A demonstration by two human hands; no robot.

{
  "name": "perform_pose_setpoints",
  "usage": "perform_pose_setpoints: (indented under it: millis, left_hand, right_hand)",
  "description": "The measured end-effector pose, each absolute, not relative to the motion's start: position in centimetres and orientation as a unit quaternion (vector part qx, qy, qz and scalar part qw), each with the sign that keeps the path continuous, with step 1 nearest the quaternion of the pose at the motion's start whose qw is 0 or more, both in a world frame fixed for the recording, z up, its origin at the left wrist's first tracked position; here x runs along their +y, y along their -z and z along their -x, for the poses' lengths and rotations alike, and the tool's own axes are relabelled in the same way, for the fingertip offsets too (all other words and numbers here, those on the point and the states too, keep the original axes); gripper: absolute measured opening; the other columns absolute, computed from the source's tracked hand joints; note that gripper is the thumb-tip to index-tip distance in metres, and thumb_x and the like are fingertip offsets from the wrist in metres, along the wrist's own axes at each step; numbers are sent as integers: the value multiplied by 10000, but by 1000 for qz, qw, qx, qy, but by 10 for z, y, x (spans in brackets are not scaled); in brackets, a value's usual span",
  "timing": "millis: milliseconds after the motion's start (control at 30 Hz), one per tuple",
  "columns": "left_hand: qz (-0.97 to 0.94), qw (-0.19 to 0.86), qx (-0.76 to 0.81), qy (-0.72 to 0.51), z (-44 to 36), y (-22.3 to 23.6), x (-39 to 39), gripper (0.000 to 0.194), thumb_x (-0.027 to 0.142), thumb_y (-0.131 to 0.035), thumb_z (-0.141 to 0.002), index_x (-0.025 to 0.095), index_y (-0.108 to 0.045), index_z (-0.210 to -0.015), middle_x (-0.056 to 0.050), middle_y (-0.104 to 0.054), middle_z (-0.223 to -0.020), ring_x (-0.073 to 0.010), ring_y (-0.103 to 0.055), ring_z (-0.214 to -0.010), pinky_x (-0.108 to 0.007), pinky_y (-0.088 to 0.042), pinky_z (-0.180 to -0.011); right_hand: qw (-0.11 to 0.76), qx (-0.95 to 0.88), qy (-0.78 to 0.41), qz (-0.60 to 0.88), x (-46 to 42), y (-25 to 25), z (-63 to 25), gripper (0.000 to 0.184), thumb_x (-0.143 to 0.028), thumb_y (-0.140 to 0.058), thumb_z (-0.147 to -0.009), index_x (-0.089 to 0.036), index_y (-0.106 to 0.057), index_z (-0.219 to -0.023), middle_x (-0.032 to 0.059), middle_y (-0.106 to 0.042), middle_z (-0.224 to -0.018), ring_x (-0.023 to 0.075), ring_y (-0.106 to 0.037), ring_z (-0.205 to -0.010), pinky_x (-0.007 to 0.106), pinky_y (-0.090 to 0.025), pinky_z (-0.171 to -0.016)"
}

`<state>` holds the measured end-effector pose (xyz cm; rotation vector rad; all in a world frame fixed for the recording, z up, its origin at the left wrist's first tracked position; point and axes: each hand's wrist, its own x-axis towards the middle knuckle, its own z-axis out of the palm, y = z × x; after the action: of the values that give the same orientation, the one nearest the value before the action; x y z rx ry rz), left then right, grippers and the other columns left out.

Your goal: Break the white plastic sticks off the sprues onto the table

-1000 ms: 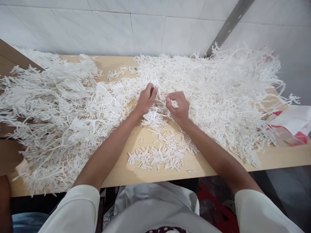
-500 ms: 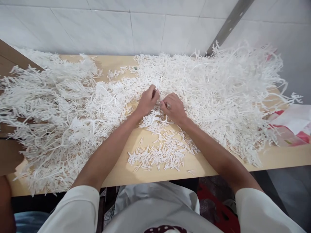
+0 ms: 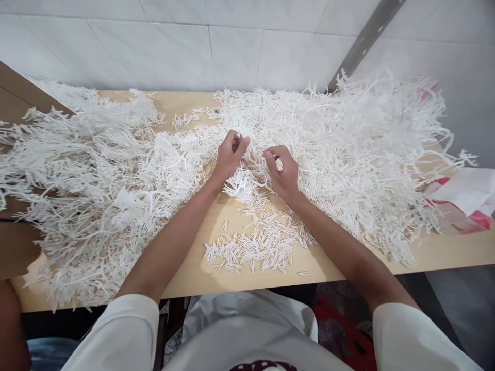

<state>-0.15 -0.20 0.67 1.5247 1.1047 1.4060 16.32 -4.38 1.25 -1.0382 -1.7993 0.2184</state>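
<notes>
My left hand (image 3: 228,158) is closed in a pinch over the middle of the table, at the edge of a heap of white branched plastic pieces (image 3: 340,149). White strands show at its fingertips, but I cannot clearly separate them from the heap behind. A short way to the right, my right hand (image 3: 285,172) is curled, with small white plastic sticks (image 3: 279,164) showing inside its fingers. Between and below the hands lies a small branched white cluster (image 3: 240,184). Nearer my body, loose short white sticks (image 3: 255,250) are scattered on the wooden tabletop (image 3: 185,278).
Another big pile of white branched pieces (image 3: 96,180) covers the left side, beside a brown cardboard box (image 3: 31,95). A red and white plastic bag (image 3: 464,201) lies at the right end. A tiled wall (image 3: 235,56) stands behind. Someone's arm (image 3: 11,324) shows at the lower left.
My hands have moved apart: the left slightly leftward, the right slightly to the right. White bits now show inside the curled right hand. The piles look the same.
</notes>
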Motion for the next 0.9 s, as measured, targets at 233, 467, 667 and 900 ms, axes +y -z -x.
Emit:
perform_pose_setpoints:
  millis: [233, 467, 667, 900]
  left_hand:
    - [-613, 416, 396, -542, 1, -9, -4, 239, 435, -628, -881, 229, -519, -936, -6, -600, -898, -64, -564, -676, -168, -515, -577]
    - [-534, 468, 379, -594, 0, -5, 4, 296, 420, -684, -831, 229, -463, -879, 3, -632, -850, -83, -629, -728, -177, -550, -601]
    - [-556, 457, 370, -587, 3, -28, 3, 128, 310, -608, -869, 182, -611, -864, -45, -686, -976, -76, -623, -739, -236, -577, -726]
    - [-662, 368, 349, -551, 4, -68, -12, 446, 362, -663, -843, 319, -551, -1272, -72, -440, -1486, -129, -657, -902, -235, -553, -663]
  right_hand:
    - [503, -691, -126, 503, -30, -10, -169, 330, -510, -460, -958, -295, -667, -1098, 47, -637, -1210, 206, -558, -1192, 437, -443, -1030]
    - [543, -650, -205, 490, -38, -29, -169, 283, -446, -488, -959, -253, -695, -973, 10, -714, -953, 153, -642, -944, 361, -479, -900]
    - [524, -598, -341, 502, -31, -60, -191, 228, -403, -549, -918, -224, -690, -925, 26, -726, -985, 148, -666, -938, 322, -513, -812]
    - [390, -702, -382, 457, -56, -61, -178, 462, -551, -670, -806, -254, -602, -1153, -1, -710, -846, 120, -656, -670, 282, -526, -658]
